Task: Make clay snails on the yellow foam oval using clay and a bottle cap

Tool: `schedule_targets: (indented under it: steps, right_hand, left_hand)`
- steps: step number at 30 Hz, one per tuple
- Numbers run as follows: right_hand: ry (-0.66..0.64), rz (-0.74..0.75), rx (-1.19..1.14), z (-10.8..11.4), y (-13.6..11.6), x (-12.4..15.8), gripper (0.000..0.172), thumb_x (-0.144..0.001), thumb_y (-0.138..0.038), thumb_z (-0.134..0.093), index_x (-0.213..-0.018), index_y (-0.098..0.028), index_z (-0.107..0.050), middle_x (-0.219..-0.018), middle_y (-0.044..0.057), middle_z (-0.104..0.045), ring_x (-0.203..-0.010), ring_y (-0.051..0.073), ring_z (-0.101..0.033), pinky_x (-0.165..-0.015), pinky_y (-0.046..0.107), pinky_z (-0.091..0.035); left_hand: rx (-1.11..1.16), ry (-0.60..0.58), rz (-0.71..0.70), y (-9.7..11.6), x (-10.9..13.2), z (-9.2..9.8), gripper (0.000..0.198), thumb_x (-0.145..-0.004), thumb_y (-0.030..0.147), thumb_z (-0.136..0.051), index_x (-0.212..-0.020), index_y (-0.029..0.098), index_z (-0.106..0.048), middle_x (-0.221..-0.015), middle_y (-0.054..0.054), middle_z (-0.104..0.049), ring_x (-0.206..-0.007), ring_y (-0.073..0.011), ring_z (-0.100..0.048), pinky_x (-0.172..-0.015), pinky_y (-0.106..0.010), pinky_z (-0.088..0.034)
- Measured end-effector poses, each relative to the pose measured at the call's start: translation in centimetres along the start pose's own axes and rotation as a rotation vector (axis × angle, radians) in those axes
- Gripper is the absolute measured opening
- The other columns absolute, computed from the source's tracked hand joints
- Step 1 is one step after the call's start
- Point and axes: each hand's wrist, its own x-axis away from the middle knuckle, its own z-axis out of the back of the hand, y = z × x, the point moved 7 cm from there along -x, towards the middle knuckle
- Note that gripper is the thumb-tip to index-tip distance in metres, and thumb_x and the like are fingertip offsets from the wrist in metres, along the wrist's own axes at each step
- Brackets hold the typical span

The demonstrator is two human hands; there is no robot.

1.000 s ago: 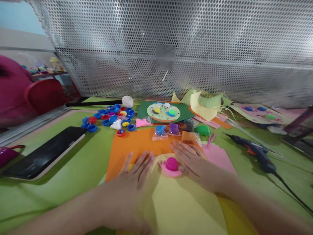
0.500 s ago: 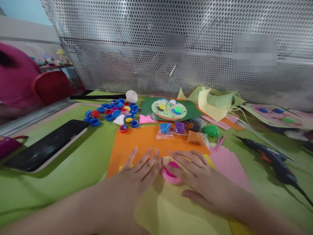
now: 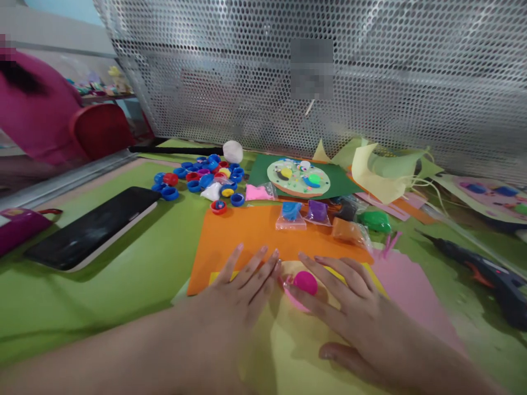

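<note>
A round, bright pink clay piece (image 3: pixel 306 282) sits on a paler pink base on the pale yellow paper (image 3: pixel 288 356). My right hand (image 3: pixel 349 307) lies over the right side of this pale base, fingers spread. Its index fingertip is near the upper edge, and another finger crosses the lower left part. Flat on the paper to the left is my left hand (image 3: pixel 239 302), fingers stretched out, fingertips close to the pale pink rim. Neither hand grips anything. Under the papers is an orange sheet (image 3: pixel 242 236).
Several small clay bags, including a purple one (image 3: pixel 317 212), lie ahead. Blue and red bottle caps (image 3: pixel 169 193) are heaped at left, near a phone (image 3: pixel 96 227). A glue gun (image 3: pixel 481 269) is at right. Behind a decorated disc (image 3: pixel 298 176) rises a perforated metal panel (image 3: pixel 230 82).
The whole view has shifted, so the table things appear farther right and slightly higher. My right fingers have moved off the bright pink piece, and more of it shows. My left hand stays flat.
</note>
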Motion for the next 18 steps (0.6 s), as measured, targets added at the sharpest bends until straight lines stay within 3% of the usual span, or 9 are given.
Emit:
schedule_targets:
  steps: [7, 11, 15, 18]
  right_hand:
    - [0.085, 0.038, 0.134, 0.51, -0.66, 0.18, 0.057, -0.078, -0.057, -0.05, -0.125, -0.025, -0.049, -0.136, 0.01, -0.041, -0.112, 0.034, -0.036, -0.087, 0.052, -0.023]
    - [0.122, 0.061, 0.147, 0.73, -0.92, 0.24, 0.055, -0.083, -0.057, -0.043, -0.124, -0.022, -0.05, -0.141, 0.005, -0.034, -0.118, 0.03, -0.03, -0.096, 0.05, -0.016]
    - [0.115, 0.024, 0.114, 0.56, -0.62, 0.2, 0.054, -0.081, -0.06, -0.043, -0.124, -0.027, -0.05, -0.137, 0.004, -0.041, -0.121, 0.031, -0.029, -0.098, 0.051, -0.013]
    - [0.162, 0.047, 0.139, 1.01, -0.94, 0.1, 0.051, -0.084, -0.059, -0.038, -0.118, -0.025, -0.056, -0.134, 0.003, -0.046, -0.124, 0.03, -0.026, -0.101, 0.049, -0.011]
  left_hand:
    - [0.001, 0.015, -0.01, 0.25, 0.04, 0.42, 0.106, -0.063, 0.061, -0.054, -0.14, 0.01, -0.003, -0.142, -0.012, 0.013, -0.133, -0.0319, 0.009, -0.104, -0.054, 0.014]
    - [-0.011, 0.0, 0.01, 0.11, 0.01, 0.32, 0.114, -0.058, 0.067, -0.055, -0.139, 0.011, 0.001, -0.142, -0.011, 0.015, -0.133, -0.031, 0.012, -0.104, -0.054, 0.014]
    - [0.019, 0.053, -0.021, 0.2, 0.13, 0.27, 0.112, -0.061, 0.069, -0.053, -0.139, 0.011, 0.001, -0.143, -0.012, 0.012, -0.133, -0.0323, 0.01, -0.103, -0.055, 0.013]
    - [0.031, 0.009, 0.001, 0.34, 0.15, 0.16, 0.109, -0.062, 0.065, -0.055, -0.139, 0.009, -0.002, -0.144, -0.013, 0.007, -0.134, -0.0322, 0.007, -0.105, -0.055, 0.01]
